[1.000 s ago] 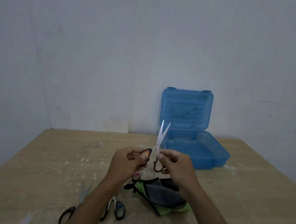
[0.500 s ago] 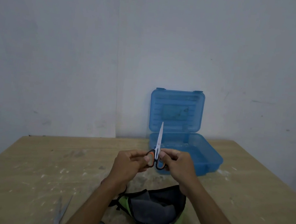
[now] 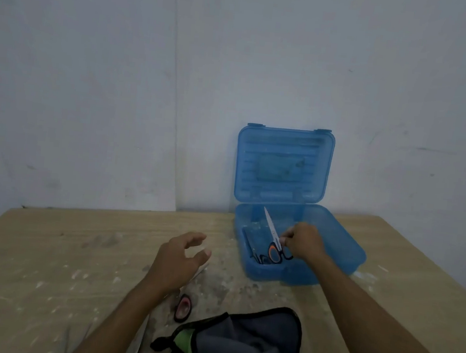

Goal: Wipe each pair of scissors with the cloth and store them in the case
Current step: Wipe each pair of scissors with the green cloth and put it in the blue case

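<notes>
Orange-handled scissors (image 3: 272, 238) moved from both hands into blue case (image 3: 342, 245) near desk (image 3: 45, 257) far edge; my right grip (image 3: 301, 241) pinches them, left grip (image 3: 180, 257) apart, empty.

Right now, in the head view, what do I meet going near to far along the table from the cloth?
Cloth → pink-handled scissors → left hand, open → right hand holding orange-handled scissors inside the case → case → its raised lid.
</notes>
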